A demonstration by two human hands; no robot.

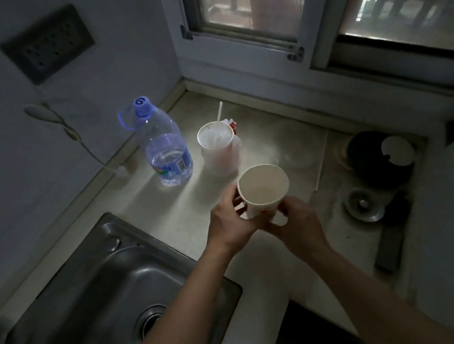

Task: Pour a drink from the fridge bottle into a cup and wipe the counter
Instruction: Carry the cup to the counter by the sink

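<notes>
Near the middle of the pale counter (275, 147), two bare hands meet on one white paper cup (264, 190). The left hand (231, 221) curls its fingers and thumb round the cup's left side, and the right hand (297, 220) grips its lower right side with its fingers bent. The cup's mouth faces up and it looks empty; whether its base touches the counter cannot be told. Farther back stands a second cup (216, 141), wrapped in a thin plastic bag, with one white straw (219, 111) sticking up from it. Just left of that cup is the single clear plastic bottle (165, 151), upright, with its blue cap on, about half full of clear liquid. One steel sink (89, 280) fills the near left. On the right lie one round metal drain plug (363, 204) and, just beyond it, one dark round container (374, 161). A window (253, 0) runs along the far wall, and one socket plate (47, 42) sits on the left wall.
</notes>
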